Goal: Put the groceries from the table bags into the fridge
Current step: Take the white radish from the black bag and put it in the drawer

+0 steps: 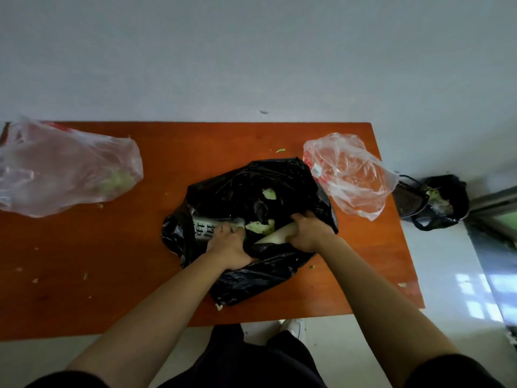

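Note:
A black plastic bag (pixel 251 189) lies open in the middle of the orange table (pixel 112 261). Both hands are inside its mouth. My left hand (pixel 228 243) grips a printed white and green package (pixel 208 224) with dark characters on it. My right hand (pixel 306 231) is closed around a long pale vegetable (pixel 272 235) that lies slanted in the bag. Torn green leaf pieces (pixel 261 226) rest on the black plastic between the hands.
A clear bag (pixel 64 169) with some greens lies at the table's left end. An almost empty clear bag (pixel 349 175) lies at the right. A black-lined bin (pixel 436 200) with scraps stands on the floor past the right edge. Leaf bits dot the table. A white wall is behind.

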Demonstrator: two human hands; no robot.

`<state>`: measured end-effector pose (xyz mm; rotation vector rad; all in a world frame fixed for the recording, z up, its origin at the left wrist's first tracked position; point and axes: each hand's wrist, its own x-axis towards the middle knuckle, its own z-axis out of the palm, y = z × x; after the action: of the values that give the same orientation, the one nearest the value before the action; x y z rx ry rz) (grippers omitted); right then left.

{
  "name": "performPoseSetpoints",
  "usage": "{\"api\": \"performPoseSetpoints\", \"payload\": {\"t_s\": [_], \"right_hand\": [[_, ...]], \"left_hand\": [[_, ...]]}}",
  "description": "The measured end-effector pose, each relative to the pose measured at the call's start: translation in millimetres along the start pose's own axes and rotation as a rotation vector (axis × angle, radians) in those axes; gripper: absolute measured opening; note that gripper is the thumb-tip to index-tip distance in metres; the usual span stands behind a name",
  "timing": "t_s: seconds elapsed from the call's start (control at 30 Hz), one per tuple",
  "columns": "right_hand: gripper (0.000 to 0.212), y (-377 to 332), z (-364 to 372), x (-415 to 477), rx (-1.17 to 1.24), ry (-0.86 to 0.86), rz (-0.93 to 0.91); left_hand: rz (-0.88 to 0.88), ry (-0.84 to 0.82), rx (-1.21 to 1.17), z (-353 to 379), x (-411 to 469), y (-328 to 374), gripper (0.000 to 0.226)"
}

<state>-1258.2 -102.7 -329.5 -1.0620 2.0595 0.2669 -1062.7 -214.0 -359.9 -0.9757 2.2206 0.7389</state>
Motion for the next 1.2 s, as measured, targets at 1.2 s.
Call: {"api": "performPoseSetpoints", "payload": {"t_s": [1.2], "right_hand": [[0.093,24.1,0.3,-48.7,0.306,0.286,-0.196]], "left_hand": [[-0.112,0.579,-1.038,-53.0,-66.0,31.9,0.057]]}}
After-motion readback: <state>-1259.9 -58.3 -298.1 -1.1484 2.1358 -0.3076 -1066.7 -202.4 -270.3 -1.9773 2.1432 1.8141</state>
